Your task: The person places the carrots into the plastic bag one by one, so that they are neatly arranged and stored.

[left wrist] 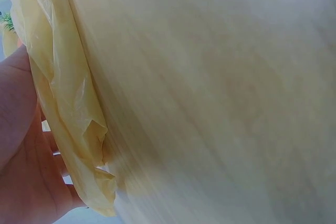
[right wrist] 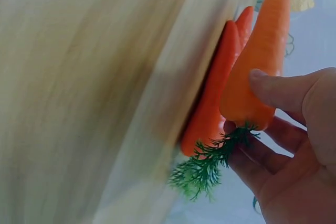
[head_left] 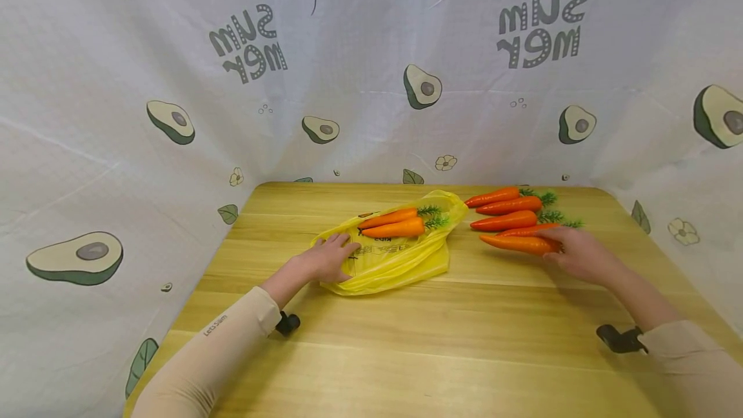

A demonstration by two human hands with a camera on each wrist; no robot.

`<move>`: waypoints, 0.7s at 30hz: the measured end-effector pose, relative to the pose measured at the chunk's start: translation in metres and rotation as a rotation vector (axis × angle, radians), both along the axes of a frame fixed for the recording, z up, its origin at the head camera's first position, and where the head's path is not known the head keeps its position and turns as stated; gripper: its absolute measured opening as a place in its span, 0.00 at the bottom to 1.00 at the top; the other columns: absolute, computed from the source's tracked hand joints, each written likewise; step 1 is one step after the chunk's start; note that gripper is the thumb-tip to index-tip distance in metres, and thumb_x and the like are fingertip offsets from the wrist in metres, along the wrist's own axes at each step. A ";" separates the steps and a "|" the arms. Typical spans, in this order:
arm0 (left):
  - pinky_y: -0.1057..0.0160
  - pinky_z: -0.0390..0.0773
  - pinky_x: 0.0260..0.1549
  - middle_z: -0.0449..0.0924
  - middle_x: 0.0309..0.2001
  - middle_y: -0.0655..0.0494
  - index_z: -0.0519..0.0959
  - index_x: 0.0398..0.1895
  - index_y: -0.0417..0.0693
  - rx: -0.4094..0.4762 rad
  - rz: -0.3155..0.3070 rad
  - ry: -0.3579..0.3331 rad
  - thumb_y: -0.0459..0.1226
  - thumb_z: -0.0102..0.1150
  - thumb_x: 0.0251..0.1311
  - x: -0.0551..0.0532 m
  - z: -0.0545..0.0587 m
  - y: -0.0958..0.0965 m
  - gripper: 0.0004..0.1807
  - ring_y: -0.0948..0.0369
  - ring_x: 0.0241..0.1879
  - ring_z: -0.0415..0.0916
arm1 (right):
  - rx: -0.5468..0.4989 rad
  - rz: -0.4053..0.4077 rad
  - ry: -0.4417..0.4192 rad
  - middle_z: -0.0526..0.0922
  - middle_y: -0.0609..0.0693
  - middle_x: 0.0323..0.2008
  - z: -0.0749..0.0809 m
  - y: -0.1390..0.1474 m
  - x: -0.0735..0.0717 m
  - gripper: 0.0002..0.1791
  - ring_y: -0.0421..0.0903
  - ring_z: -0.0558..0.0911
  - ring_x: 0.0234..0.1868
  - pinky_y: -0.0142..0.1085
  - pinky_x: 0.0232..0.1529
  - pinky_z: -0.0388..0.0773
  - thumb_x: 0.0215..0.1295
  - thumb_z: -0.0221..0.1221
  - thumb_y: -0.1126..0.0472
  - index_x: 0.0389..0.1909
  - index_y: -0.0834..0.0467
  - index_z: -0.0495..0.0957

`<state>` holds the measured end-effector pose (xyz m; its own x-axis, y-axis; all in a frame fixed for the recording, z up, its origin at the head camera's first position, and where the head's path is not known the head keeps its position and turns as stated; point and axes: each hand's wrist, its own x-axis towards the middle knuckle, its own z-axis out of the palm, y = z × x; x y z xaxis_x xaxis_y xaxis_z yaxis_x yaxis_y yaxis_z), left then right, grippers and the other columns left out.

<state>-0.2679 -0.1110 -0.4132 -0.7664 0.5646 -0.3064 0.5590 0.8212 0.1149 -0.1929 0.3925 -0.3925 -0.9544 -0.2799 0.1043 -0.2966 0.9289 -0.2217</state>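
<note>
A yellow plastic bag (head_left: 400, 263) lies on the table with two orange carrots (head_left: 396, 229) inside its mouth, their green tops toward the right. My left hand (head_left: 331, 258) rests at the bag's left end, fingers spread over the plastic. The left wrist view shows crumpled bag film (left wrist: 68, 93) beside the palm. In my right hand (head_left: 583, 255) is an orange carrot (right wrist: 260, 61), pinched near its leafy end between thumb and fingers. Several redder carrots (head_left: 504, 220) lie in a group just beyond it, one partly hidden behind the held carrot and hand.
The wooden table (head_left: 429, 353) spans the space in front of me. A white curtain (head_left: 360, 31) printed with avocados hangs behind it and along both sides. Small black wrist mounts (head_left: 287, 324) sit on both sleeves.
</note>
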 end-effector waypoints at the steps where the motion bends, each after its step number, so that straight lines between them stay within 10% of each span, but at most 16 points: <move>1: 0.35 0.51 0.73 0.48 0.80 0.44 0.57 0.79 0.56 0.002 0.000 -0.001 0.52 0.63 0.66 0.000 0.000 0.000 0.42 0.45 0.80 0.45 | -0.001 0.007 0.002 0.79 0.74 0.53 0.001 -0.001 0.000 0.26 0.74 0.78 0.53 0.67 0.52 0.74 0.59 0.68 0.67 0.59 0.70 0.77; 21: 0.35 0.51 0.73 0.47 0.81 0.44 0.56 0.80 0.56 0.004 0.003 -0.002 0.52 0.62 0.67 -0.002 -0.002 0.000 0.42 0.45 0.80 0.45 | -0.009 0.091 0.019 0.81 0.71 0.55 0.030 -0.034 -0.007 0.26 0.69 0.80 0.52 0.64 0.51 0.76 0.60 0.68 0.66 0.60 0.68 0.77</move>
<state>-0.2694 -0.1106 -0.4155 -0.7674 0.5637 -0.3057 0.5565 0.8223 0.1191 -0.2002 0.3588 -0.3623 -0.9228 -0.3645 0.1250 -0.3842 0.8958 -0.2237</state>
